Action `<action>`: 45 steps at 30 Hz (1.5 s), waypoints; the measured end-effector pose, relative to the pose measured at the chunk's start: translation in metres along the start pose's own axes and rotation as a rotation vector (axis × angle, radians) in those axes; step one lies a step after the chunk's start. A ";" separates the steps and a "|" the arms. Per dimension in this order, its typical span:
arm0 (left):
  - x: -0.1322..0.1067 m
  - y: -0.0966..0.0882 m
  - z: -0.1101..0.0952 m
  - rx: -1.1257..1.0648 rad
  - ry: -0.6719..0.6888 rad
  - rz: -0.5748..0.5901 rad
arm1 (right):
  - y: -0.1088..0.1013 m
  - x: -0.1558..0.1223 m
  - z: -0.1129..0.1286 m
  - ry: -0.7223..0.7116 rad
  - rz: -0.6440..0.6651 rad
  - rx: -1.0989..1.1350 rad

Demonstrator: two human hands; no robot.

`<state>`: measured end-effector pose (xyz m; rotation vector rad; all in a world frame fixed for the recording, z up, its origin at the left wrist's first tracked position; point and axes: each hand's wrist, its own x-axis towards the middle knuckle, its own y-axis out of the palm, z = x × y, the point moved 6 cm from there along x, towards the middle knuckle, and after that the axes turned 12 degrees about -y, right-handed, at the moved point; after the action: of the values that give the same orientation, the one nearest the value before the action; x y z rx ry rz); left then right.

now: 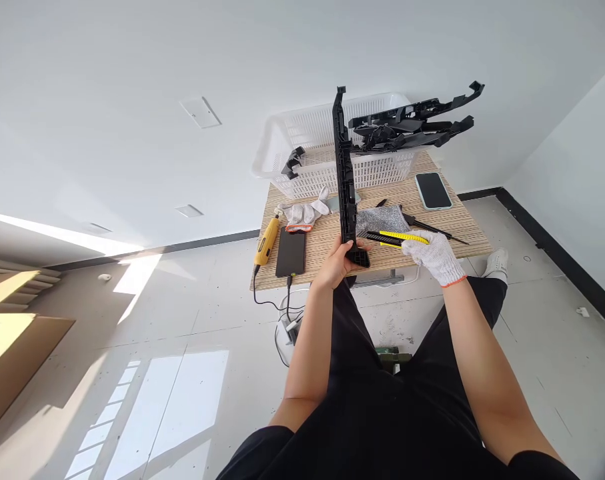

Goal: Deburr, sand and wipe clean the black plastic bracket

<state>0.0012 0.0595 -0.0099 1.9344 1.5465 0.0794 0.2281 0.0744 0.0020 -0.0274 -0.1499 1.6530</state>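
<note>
My bare left hand (333,265) is closed round the lower end of a long black plastic part (345,180), which stands nearly upright over the table. White knit glove with an orange cuff covers my right hand (433,257). It grips a yellow and black utility knife (399,238), whose front end points left, towards the plastic part. Whether the knife touches the part I cannot tell. Beneath the knife lies a grey cloth (382,219). Another white glove (302,215) rests on the table left of the part.
A white plastic basket (377,175) at the table's back holds several black plastic parts (412,127), some jutting out right. On the wooden table (462,233) lie a phone (433,191), a yellow corded tool (267,241) and a black flat box (291,253). Cables hang off the left edge.
</note>
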 end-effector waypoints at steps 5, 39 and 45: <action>0.003 -0.003 0.004 0.058 0.007 -0.027 | -0.001 0.000 -0.004 -0.002 0.008 0.001; 0.009 -0.008 0.005 -0.082 -0.135 -0.110 | 0.011 0.003 0.005 -0.061 -0.084 -0.157; 0.006 -0.008 0.004 -0.127 -0.157 -0.145 | 0.016 0.002 0.013 -0.104 -0.058 -0.168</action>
<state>-0.0017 0.0636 -0.0194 1.6840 1.5336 -0.0352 0.2107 0.0740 0.0128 -0.0641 -0.3659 1.5806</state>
